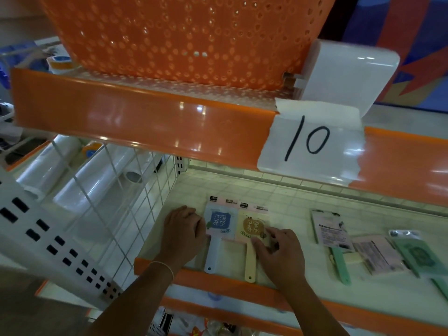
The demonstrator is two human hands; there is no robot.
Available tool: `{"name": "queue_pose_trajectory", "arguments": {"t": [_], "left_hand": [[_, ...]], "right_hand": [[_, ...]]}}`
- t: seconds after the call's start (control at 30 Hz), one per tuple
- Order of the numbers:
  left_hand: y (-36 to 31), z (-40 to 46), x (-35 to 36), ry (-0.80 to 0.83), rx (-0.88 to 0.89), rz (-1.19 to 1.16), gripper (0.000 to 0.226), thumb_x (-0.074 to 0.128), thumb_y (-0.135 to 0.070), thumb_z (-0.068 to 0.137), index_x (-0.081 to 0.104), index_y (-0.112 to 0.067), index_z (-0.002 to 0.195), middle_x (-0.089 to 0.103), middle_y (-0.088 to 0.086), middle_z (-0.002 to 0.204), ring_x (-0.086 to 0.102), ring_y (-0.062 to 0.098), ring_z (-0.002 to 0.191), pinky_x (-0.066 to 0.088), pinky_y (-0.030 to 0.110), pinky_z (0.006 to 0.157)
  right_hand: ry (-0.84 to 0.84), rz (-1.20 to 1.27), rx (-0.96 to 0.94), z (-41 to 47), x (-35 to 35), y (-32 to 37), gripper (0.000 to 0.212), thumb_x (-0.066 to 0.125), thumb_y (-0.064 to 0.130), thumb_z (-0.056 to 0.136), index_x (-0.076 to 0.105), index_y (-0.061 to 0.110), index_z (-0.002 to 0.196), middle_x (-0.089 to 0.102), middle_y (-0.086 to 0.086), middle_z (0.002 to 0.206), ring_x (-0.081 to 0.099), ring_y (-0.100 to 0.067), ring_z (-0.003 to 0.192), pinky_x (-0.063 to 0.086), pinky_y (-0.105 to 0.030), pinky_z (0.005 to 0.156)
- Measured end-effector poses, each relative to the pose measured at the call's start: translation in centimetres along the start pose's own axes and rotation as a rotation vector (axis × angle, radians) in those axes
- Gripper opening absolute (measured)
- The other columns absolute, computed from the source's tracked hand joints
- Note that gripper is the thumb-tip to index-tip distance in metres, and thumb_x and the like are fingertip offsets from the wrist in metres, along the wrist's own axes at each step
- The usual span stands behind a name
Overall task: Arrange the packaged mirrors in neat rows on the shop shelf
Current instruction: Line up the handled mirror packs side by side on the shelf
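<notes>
Two packaged hand mirrors lie side by side on the white shelf: a blue-faced one with a white handle and a yellow one with a cream handle. My left hand rests with curled fingers against the blue mirror's left edge. My right hand touches the yellow mirror's lower right part with bent fingers. Further right lie a mirror pack turned face down with a green handle, a pink pack and a green mirror.
An orange shelf lip with a taped paper marked "10" overhangs the work area. An orange perforated basket stands above. A white wire divider bounds the shelf on the left, with plastic rolls behind it.
</notes>
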State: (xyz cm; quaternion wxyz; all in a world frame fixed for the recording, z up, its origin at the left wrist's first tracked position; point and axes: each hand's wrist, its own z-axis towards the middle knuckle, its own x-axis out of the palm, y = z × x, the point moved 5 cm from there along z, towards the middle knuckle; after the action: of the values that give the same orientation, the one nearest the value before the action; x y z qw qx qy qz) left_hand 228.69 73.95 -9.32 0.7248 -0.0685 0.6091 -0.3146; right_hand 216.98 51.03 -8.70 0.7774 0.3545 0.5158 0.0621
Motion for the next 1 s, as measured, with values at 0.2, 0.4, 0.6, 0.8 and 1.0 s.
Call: {"name": "queue_pose_trajectory", "arguments": {"t": [0.2,0.4,0.6,0.8,1.0], "left_hand": [[-0.8,0.0,-1.7,-0.095,-0.009,-0.094,0.041,0.032,-0.037,0.091,0.064,-0.011,0.089,0.062,0.006,0.081,0.057,0.024,0.08,0.053,0.044,0.075],[-6.7,-1.3,-2.4,-0.188,0.091,-0.173,0.045,0.036,-0.036,0.093,0.061,-0.005,0.114,0.063,0.011,0.107,0.056,0.025,0.103,0.05,0.041,0.087],[-18.3,-2.1,1.9,-0.08,0.365,-0.257,0.036,0.042,-0.033,0.092,0.065,-0.012,0.109,0.063,0.002,0.108,0.056,0.017,0.103,0.049,0.033,0.089],[-27.8,-2.9,8.4,0.137,0.648,-0.094,0.027,0.045,-0.03,0.086,0.067,-0.015,0.085,0.061,0.0,0.088,0.056,0.023,0.095,0.052,0.037,0.082],[-32.9,-3.8,13.7,0.335,0.625,0.296,0.036,0.047,-0.03,0.087,0.066,-0.011,0.111,0.047,0.015,0.138,0.023,0.04,0.14,0.012,0.055,0.117]], "right_hand": [[-0.047,0.26,0.209,0.0,-1.2,-1.4,0.03,0.063,0.036,0.087,0.066,0.022,0.113,0.063,0.005,0.097,0.06,-0.009,0.085,0.05,-0.027,0.077],[-0.058,0.466,0.316,0.0,-4.5,-3.7,0.019,0.06,0.018,0.09,0.069,0.024,0.105,0.066,0.005,0.075,0.058,-0.009,0.061,0.046,-0.021,0.054],[-0.103,0.413,0.242,0.0,-10.3,-6.8,0.019,0.06,0.016,0.09,0.067,0.031,0.101,0.063,-0.001,0.067,0.055,-0.003,0.055,0.042,-0.01,0.048],[-0.266,0.312,0.389,-0.8,-16.3,-14.4,0.018,0.059,0.016,0.09,0.069,0.024,0.104,0.066,0.006,0.076,0.061,-0.009,0.07,0.046,-0.02,0.061],[-0.269,0.246,0.473,-1.6,-19.2,-20.2,0.026,0.063,0.011,0.086,0.069,0.019,0.109,0.068,0.005,0.086,0.062,-0.009,0.072,0.045,-0.025,0.067]]}}
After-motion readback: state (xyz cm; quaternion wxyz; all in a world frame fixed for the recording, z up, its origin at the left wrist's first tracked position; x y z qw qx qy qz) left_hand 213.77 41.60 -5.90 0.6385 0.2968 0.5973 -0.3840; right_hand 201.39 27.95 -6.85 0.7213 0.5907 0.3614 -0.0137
